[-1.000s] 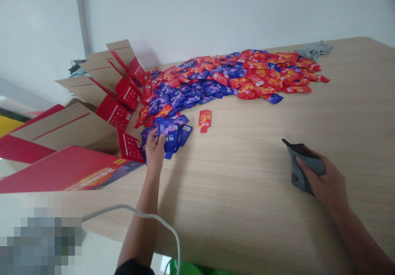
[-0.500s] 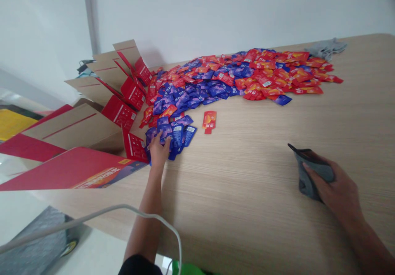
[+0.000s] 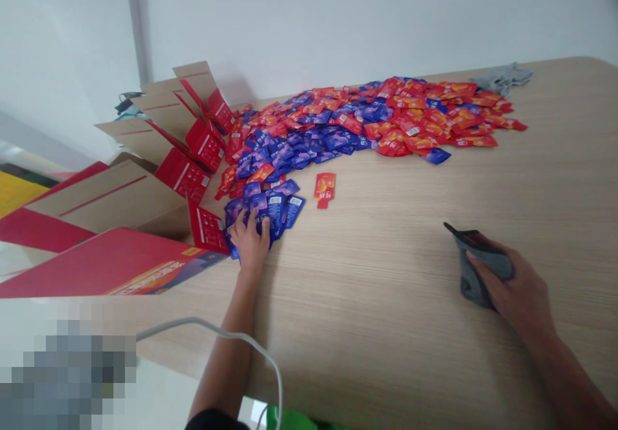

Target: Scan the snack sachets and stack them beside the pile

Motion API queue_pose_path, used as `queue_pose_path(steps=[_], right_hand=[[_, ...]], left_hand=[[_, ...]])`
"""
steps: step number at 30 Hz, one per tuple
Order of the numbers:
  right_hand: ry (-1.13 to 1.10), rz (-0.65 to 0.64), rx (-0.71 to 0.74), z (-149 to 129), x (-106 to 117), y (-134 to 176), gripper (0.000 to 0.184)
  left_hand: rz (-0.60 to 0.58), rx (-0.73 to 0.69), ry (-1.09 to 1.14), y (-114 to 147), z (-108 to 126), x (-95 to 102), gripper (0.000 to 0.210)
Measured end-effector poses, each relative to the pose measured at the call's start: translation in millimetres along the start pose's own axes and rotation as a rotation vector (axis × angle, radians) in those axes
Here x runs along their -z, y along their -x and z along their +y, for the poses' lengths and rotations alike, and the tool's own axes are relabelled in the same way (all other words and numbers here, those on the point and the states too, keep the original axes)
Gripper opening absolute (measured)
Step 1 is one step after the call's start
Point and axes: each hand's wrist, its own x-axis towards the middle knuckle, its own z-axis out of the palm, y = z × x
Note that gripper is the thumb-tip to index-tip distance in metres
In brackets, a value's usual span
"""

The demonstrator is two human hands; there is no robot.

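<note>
My left hand point(image 3: 250, 243) rests on a small heap of blue sachets point(image 3: 275, 208) at the near left end of the pile, its fingers spread apart over them. Whether a fingertip grips any single sachet cannot be made out. On the right, my right hand point(image 3: 524, 295) is closed around a grey cloth pouch point(image 3: 476, 285) with a dark rim, held just above the table or touching it. Between the hands, nearer the left one, a lone red-orange sachet point(image 3: 325, 188) lies flat on the table.
A long pile of red and blue sachets point(image 3: 410, 121) stretches along the wall side. Open red cardboard boxes point(image 3: 120, 259) stand at the left, flaps up. A crumpled grey cloth point(image 3: 502, 79) lies at the far right. A pale cable point(image 3: 232, 335) crosses in front of my left forearm.
My left hand has shifted slightly nearer and its fingers have spread over the blue sachets. The right hand keeps its hold on the pouch. The whole view has moved a little.
</note>
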Motion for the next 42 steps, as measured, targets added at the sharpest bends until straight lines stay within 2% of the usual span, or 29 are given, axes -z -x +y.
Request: queue_pose_path(steps=[2, 4, 8, 12, 17, 21, 26, 31, 37, 42], right_hand=[[-0.004, 0.0, 0.006, 2, -1, -1, 0.053], [-0.01, -0.003, 0.038, 5, -3, -2, 0.056], [-0.03, -0.021, 0.067, 10, -5, -2, 0.056], [-0.049, -0.033, 0.053, 14, -8, -1, 0.052], [-0.077, -0.082, 0.11, 12, -13, -3, 0.052], [-0.081, -0.107, 0.124, 12, -16, -6, 0.053], [-0.084, -0.139, 0.108, 17, -18, -7, 0.051], [-0.069, -0.158, 0.097, 26, -25, -8, 0.048], [-0.036, -0.153, 0.113, 34, -31, -8, 0.046], [-0.019, -0.178, 0.13, 28, -27, -7, 0.045]], left_hand=[[0.039, -0.068, -0.008, 4, 19, 2.2, 0.046], [0.028, -0.169, 0.039, 5, 45, 0.9, 0.041], [-0.105, -0.346, 0.15, -5, 103, -18.1, 0.03], [-0.184, -0.449, 0.155, -28, 149, -53.3, 0.026], [-0.281, -0.598, 0.127, -58, 203, -104.8, 0.032], [-0.325, -0.617, 0.041, -89, 238, -149.2, 0.042], [-0.278, -0.48, -0.068, -135, 248, -189.0, 0.055], [-0.271, -0.435, -0.124, -173, 240, -208.0, 0.056], [-0.313, -0.467, -0.166, -202, 241, -212.1, 0.041], [-0.384, -0.49, -0.165, -211, 245, -197.1, 0.039]])
